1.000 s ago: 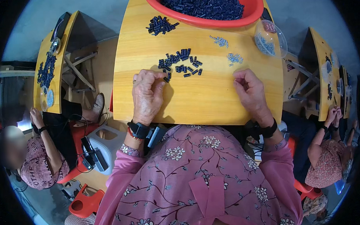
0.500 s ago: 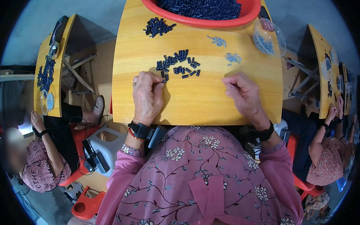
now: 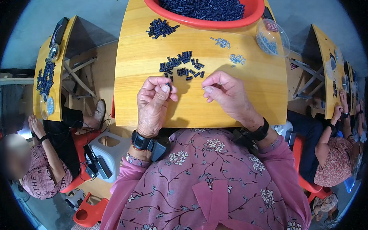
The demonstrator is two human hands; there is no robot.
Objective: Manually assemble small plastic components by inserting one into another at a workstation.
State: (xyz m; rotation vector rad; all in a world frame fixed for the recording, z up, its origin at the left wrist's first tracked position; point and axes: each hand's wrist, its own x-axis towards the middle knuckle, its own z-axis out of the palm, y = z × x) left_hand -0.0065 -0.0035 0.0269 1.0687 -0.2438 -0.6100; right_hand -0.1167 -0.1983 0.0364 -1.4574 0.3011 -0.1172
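Atop yellow table [image 3: 151, 112], red basin [image 3: 256, 12], dark pieces [image 3: 204, 4]

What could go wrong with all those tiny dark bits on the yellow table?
The left hand pinches one small dark piece only at its fingertips, so it might slip. The loose pieces lie just beyond both hands; the right hand could knock and scatter them. The red basin looks heaped.
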